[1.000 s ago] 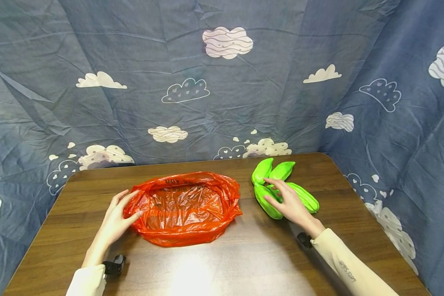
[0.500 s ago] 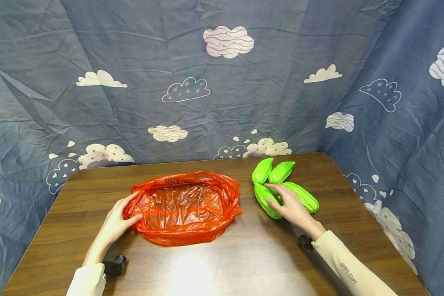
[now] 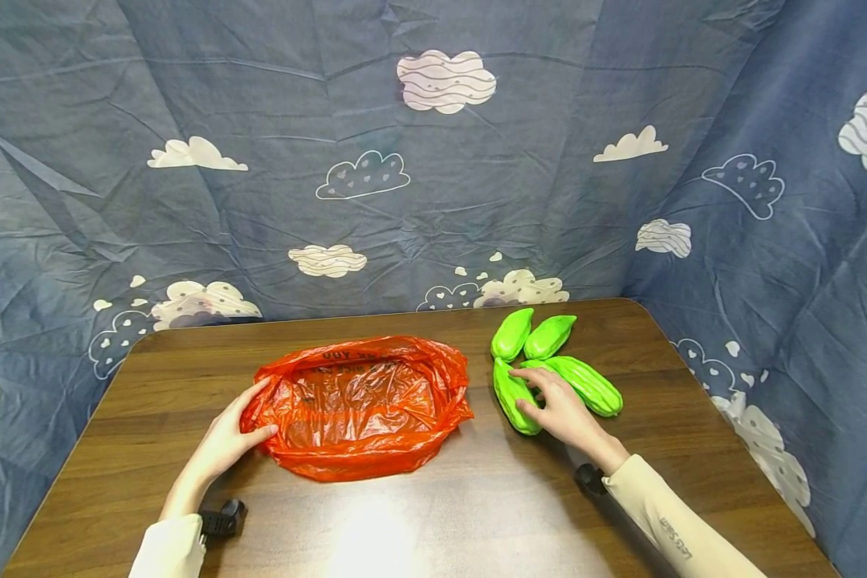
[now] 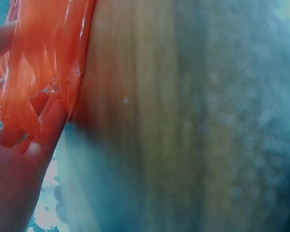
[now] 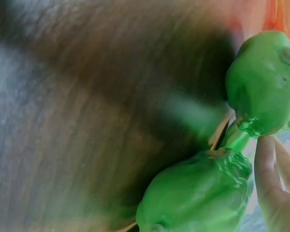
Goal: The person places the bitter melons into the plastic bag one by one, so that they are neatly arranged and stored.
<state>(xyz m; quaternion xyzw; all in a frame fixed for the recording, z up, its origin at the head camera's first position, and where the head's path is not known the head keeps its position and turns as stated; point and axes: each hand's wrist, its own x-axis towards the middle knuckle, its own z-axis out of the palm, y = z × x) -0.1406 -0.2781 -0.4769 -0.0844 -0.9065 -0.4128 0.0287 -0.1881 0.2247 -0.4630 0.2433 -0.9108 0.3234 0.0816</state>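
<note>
An orange-red plastic bag (image 3: 361,461) lies with its mouth spread open on the table, dark lettering at its far side. My left hand (image 3: 224,437) holds the bag's left end; in the left wrist view its fingers (image 4: 46,128) show against the translucent plastic. Right of the bag lie several bright green, ribbed, gourd-like vegetables. My right hand (image 3: 567,409) grips the nearest left gourd (image 3: 511,401), thumb at its near side and fingers over its top. Its rounded end (image 5: 266,77) shows close up in the right wrist view, fingertips touching it from below.
Two gourds (image 3: 511,335) (image 3: 551,337) lie behind the right hand, and a longer one (image 3: 592,387) lies beside it. The brown wooden table (image 3: 477,514) ends at a blue cloud-patterned curtain (image 3: 260,209) behind and right.
My right hand has closed in on the near left gourd, which has shifted slightly left and toward me. My left hand has moved in from over the bag's left edge to hold it.
</note>
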